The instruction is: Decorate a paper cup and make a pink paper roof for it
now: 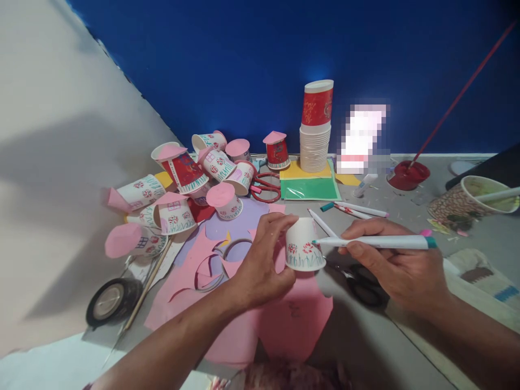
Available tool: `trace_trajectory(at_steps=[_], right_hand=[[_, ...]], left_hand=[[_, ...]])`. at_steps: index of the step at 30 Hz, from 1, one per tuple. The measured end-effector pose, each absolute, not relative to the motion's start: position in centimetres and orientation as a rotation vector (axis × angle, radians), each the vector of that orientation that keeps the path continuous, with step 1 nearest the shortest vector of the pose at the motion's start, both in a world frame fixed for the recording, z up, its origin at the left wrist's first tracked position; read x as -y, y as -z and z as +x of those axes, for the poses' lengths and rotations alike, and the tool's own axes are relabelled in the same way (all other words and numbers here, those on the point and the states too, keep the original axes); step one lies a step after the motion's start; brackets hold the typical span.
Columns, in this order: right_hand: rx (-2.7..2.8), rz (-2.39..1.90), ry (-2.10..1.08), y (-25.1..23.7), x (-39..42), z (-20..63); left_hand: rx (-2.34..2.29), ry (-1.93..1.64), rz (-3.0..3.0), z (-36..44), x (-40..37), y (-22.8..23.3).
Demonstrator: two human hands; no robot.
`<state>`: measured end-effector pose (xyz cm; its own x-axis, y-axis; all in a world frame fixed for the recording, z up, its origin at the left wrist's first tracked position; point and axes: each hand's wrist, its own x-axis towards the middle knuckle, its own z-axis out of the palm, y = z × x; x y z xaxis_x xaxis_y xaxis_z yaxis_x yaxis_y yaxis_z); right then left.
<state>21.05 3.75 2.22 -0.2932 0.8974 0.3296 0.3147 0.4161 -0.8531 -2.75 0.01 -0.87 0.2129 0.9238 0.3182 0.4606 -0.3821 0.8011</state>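
Observation:
My left hand (264,260) holds a small white paper cup (303,246) upside down just above the table, fingers on its base and left side. The cup bears red flowers and green grass strokes near its rim. In my right hand (390,265) is a white marker with a teal end (377,241), gripped like a pen. Its teal tip touches the cup's right side. Pink paper sheets (292,319) lie under both hands.
A heap of decorated cups with pink paper roofs (182,184) lies at the left. A tall stack of cups (316,127) stands at the back by green and yellow paper (309,187). Red scissors (266,187), loose markers (353,209), black scissors (361,281), a tape roll (111,300) and a patterned cup (471,203) surround them.

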Motion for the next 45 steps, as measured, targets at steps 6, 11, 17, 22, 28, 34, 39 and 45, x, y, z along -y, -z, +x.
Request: trace_trajectory(at_steps=[6,11,17,22,28,34,39,45], right_hand=[[1.857,-1.016,-0.828,-1.95,-3.72,20.92],[1.859,-1.001,-0.847,-1.94,-3.62,20.88],[1.846,-1.013,-0.842,-1.96,-3.44,20.76],[1.871,-0.991,-0.893,-2.08,-3.24,20.6],[1.919,-0.918,-0.849,-2.3,-3.25,20.58],[1.94,-0.931,-0.838,-2.44,-3.38,20.41],[1.947,-0.928,-0.835,-2.21,-3.23,20.76],[1.924,-0.922,-0.83,-2.1,-2.96,21.13]], left_hand=[[-1.281,-1.081,1.951,-2.67,0.02,0.59],[-1.286,-1.069,1.928,-2.6,0.08,0.58],[-1.267,-1.057,1.908,-2.59,0.2,0.64],[-1.266,-1.043,1.907,-2.62,0.37,0.53],[-1.251,-1.037,1.921,-2.64,0.39,0.5],[-1.262,-1.029,1.909,-2.6,0.31,0.54],[-1.262,-1.019,1.914,-2.66,0.28,0.48],[-1.271,-1.025,1.893,-2.66,0.26,0.43]])
